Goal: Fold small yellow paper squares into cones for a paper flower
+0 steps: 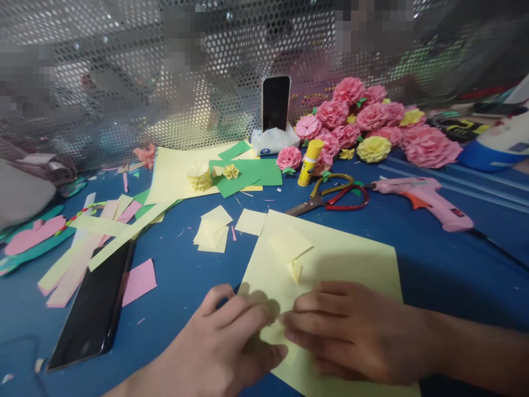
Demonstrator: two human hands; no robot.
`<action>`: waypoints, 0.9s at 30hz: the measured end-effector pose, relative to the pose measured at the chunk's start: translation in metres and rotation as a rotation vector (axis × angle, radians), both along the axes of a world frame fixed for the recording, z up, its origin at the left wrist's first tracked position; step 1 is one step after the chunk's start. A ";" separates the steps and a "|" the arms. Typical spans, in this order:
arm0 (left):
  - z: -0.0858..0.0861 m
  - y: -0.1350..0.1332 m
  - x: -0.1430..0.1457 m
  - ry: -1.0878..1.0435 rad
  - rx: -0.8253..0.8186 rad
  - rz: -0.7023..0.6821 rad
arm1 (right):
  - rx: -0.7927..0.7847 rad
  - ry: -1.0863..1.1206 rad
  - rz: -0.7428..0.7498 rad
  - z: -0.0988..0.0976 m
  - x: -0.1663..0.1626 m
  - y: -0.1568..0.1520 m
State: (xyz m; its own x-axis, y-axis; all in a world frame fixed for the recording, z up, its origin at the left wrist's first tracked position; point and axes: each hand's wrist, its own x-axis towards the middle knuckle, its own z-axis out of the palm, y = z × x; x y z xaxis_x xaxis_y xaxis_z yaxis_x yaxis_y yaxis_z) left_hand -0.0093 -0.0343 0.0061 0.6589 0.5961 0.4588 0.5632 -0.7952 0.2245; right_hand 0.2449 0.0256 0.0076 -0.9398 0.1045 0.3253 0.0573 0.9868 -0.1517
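At lower centre, the left hand (235, 336) and right hand (351, 333), fingers half-curled, nearly meet over one yellow sheet (363, 264); whether they hold anything, I cannot tell. Right of centre: one glue stick (309, 164), one glue gun (440, 204).

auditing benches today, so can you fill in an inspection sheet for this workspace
surface: blue table, small paper scraps scattered on it
work items: yellow sheet under the hands, with a small folded piece on it; glue stick, scissors and pink glue gun beyond
clutter: paper strips overlapping a black phone at left; pink paper flowers heaped at the back
hands: left hand and right hand close together over the sheet, fingers curled; whether either grips anything is hidden
cables: dark cord runs from the glue gun off the right edge
surroundings: perforated panel behind
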 end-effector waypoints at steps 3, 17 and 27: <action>-0.002 -0.001 0.000 0.002 0.048 0.028 | -0.003 -0.006 -0.021 -0.001 -0.002 -0.002; 0.012 -0.004 -0.010 0.141 -0.060 -0.065 | 0.031 -0.100 -0.027 0.008 -0.040 0.000; 0.011 -0.004 -0.014 0.157 -0.101 -0.088 | 0.076 -0.090 -0.213 0.013 0.008 -0.017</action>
State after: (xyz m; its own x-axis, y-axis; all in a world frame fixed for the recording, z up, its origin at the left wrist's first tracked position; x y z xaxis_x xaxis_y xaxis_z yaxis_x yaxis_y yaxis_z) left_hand -0.0232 -0.0378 0.0171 0.7692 0.5707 0.2874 0.5267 -0.8210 0.2204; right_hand 0.2533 0.0084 0.0203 -0.9249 0.2816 0.2556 0.2748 0.9595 -0.0628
